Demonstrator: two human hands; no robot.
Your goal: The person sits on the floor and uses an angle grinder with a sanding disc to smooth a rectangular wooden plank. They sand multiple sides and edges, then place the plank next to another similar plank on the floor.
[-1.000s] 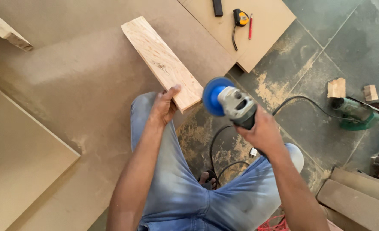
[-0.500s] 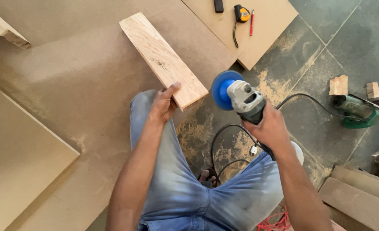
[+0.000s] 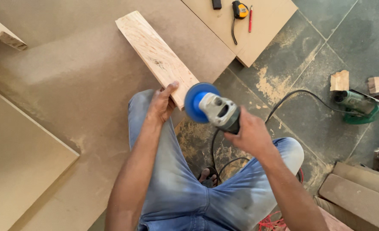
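A pale wooden plank (image 3: pixel 155 53) lies slanted on a large brown board (image 3: pixel 61 72), its near end sticking out over the edge. My left hand (image 3: pixel 161 105) holds that near end down above my knee. My right hand (image 3: pixel 251 134) grips the body of a grey angle grinder (image 3: pixel 219 111). Its blue sanding disc (image 3: pixel 198 102) sits right beside the plank's near corner; contact cannot be told. A black cord runs from the grinder down between my legs.
A second board (image 3: pixel 262 30) at the top carries a yellow tape measure (image 3: pixel 240 9), a red pencil (image 3: pixel 250 19) and a black object. On the dusty tiled floor to the right lie a green power tool (image 3: pixel 361 107) and two small wood blocks (image 3: pixel 340 80). Boards lie at lower right.
The grinder and my right hand have shifted left, bringing the blue disc closer to the plank's end. My left hand stays on the plank.
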